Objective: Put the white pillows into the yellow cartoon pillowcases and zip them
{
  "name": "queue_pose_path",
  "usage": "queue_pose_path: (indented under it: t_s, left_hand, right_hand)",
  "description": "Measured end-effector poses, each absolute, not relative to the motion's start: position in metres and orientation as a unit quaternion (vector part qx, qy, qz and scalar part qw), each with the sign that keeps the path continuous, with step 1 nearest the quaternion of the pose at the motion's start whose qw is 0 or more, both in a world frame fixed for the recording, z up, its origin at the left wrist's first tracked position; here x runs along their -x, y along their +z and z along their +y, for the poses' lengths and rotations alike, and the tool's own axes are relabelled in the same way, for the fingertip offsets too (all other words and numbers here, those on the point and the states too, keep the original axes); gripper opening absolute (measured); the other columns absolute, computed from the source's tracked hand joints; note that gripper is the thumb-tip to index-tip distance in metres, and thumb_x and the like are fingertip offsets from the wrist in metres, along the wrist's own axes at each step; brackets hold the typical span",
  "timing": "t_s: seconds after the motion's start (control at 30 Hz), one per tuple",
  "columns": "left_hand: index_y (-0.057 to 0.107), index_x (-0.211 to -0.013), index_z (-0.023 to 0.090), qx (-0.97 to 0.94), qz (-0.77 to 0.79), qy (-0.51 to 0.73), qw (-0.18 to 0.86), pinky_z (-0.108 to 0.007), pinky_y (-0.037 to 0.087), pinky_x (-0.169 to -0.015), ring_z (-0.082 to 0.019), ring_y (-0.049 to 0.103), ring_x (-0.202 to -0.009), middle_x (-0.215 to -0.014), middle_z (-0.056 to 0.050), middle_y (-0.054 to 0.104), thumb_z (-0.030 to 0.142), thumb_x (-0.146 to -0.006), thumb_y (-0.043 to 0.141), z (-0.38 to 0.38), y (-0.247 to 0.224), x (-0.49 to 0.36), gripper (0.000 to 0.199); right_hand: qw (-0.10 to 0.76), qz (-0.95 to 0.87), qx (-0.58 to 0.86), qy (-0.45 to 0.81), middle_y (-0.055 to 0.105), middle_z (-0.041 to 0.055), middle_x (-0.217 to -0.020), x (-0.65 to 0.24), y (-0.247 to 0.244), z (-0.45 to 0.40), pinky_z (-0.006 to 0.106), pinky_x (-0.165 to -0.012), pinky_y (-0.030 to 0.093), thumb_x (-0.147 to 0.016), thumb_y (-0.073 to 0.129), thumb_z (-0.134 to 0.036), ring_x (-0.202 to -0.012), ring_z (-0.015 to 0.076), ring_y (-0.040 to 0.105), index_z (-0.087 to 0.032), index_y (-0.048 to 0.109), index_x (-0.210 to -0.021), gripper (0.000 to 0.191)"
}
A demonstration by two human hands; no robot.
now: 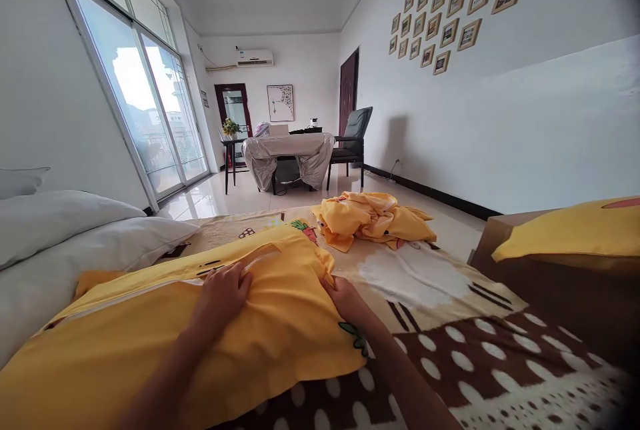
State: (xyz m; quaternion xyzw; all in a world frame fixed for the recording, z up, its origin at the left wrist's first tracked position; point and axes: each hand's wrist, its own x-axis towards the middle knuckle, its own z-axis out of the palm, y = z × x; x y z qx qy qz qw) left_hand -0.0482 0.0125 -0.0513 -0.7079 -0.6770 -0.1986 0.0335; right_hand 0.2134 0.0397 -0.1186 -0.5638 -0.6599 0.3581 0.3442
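A yellow pillowcase (280, 330) lies across the bed in front of me, plump with a white pillow inside. A strip of the white pillow (135, 295) shows through the long opening along its upper side. At the right end of that opening, my left hand (223, 293) is closed on the edge of the fabric, its fingers curled and partly hidden. My right hand (345, 297) pinches the pillowcase at its right end, where the cloth is bunched into folds.
A crumpled heap of yellow cloth (375, 220) lies on the patterned blanket (450, 350) farther back. White pillows (75, 230) are piled on the left. Another yellow pillow (575, 233) rests on a brown box-like piece (540, 297) at right. Beyond the bed stand a covered table (287, 145) and a dark chair (356, 137).
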Motion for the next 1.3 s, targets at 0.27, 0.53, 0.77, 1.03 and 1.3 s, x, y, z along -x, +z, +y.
queue_pose_path:
  t_s: [0.27, 0.53, 0.77, 1.03, 1.3]
  left_hand:
    - [0.055, -0.072, 0.018, 0.634, -0.624, -0.362, -0.278, -0.024, 0.037, -0.056, -0.016, 0.052, -0.059, -0.06, 0.002, 0.056, 0.064, -0.076, 0.045, 0.017, -0.036, 0.086, 0.047]
    - [0.06, -0.095, 0.017, 0.744, -0.536, -0.334, 0.218, -0.037, 0.037, -0.08, -0.024, 0.059, -0.092, -0.094, -0.009, 0.066, 0.021, -0.087, 0.044, -0.023, -0.062, 0.034, 0.018]
    - [0.058, -0.099, 0.015, 0.886, -0.263, -0.188, 0.333, -0.038, 0.036, -0.077, -0.022, 0.054, -0.086, -0.095, -0.007, 0.062, 0.036, -0.086, 0.05, -0.07, -0.143, -0.046, 0.027]
    - [0.057, -0.063, 0.014, 0.899, -0.226, -0.135, 0.351, -0.036, 0.035, -0.063, -0.018, 0.05, -0.058, -0.059, -0.005, 0.057, 0.025, -0.079, 0.058, -0.06, -0.16, -0.044, 0.019]
    - [0.054, -0.055, 0.016, 0.896, -0.246, -0.131, 0.347, -0.035, 0.03, -0.062, -0.017, 0.046, -0.054, -0.05, -0.003, 0.054, 0.018, -0.078, 0.057, -0.073, -0.19, -0.023, 0.023]
  right_hand:
    - [0.458, -0.476, 0.421, 0.622, 0.071, 0.0071, -0.087, -0.225, -0.123, 0.045, 0.029, -0.068, 0.048, -0.07, 0.063, -0.059, -0.079, 0.0217, 0.064, -0.017, 0.067, -0.087, 0.045]
    - [0.333, -0.548, 0.485, 0.595, 0.071, 0.0067, -0.087, -0.258, -0.141, 0.056, 0.028, -0.065, 0.047, -0.074, 0.058, -0.062, -0.077, 0.0195, 0.063, -0.016, 0.067, -0.085, 0.048]
    - [0.434, -0.548, 0.547, 0.46, 0.065, 0.0038, -0.071, -0.219, -0.149, 0.065, 0.027, -0.061, 0.041, -0.069, 0.06, -0.056, -0.069, 0.0184, 0.055, -0.014, 0.061, -0.071, 0.042]
    - [0.48, -0.529, 0.528, 0.46, 0.06, 0.0016, -0.06, -0.221, -0.159, 0.068, 0.025, -0.051, 0.037, -0.068, 0.056, -0.057, -0.058, 0.0147, 0.05, -0.017, 0.055, -0.063, 0.04]
    - [0.491, -0.525, 0.504, 0.479, 0.064, 0.0049, -0.065, -0.227, -0.158, 0.069, 0.027, -0.054, 0.043, -0.07, 0.052, -0.064, -0.063, 0.0183, 0.058, -0.017, 0.057, -0.065, 0.047]
